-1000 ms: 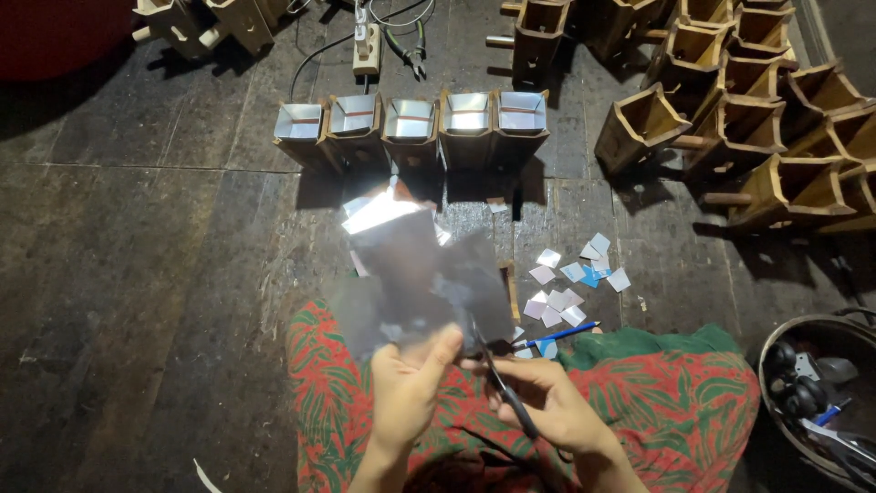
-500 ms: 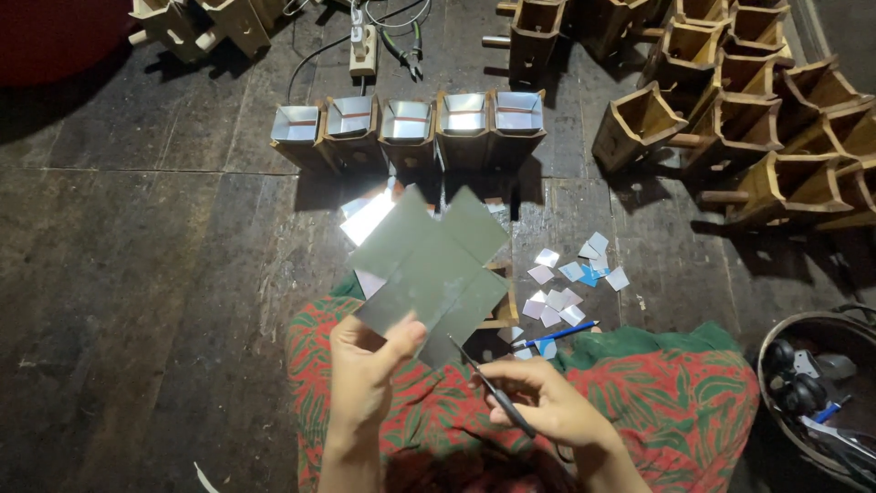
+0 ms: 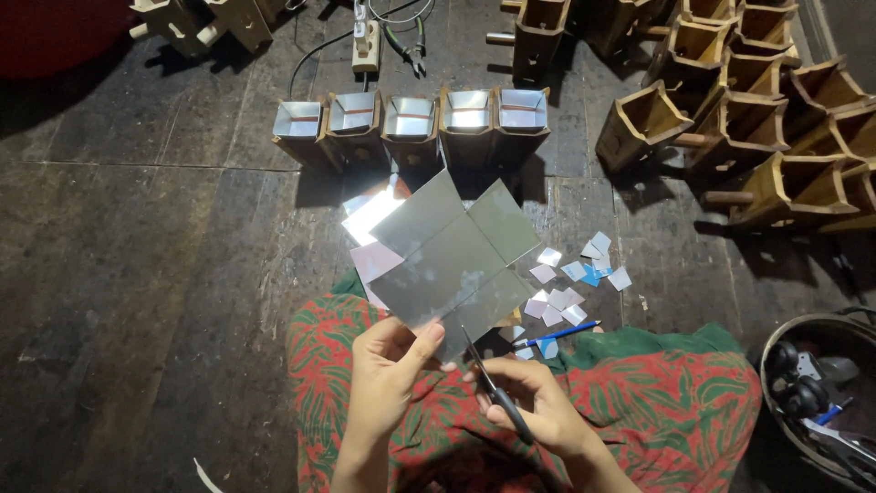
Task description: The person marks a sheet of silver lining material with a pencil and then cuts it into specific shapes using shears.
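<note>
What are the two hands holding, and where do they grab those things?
The left hand pinches the shiny cross-shaped metal sheet at its bottom edge. The right hand holds dark scissors by the handles.

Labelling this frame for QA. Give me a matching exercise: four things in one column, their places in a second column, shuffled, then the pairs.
Things:
1. shiny cross-shaped sheet
2. scissors
3. blue pen
4. row of foil-lined wooden boxes

Places:
A. on the floor beside the small cut squares
B. in the right hand
C. pinched at its lower edge by the left hand
D. lined up on the floor beyond the sheet

Pairs: 1-C, 2-B, 3-A, 4-D
</note>
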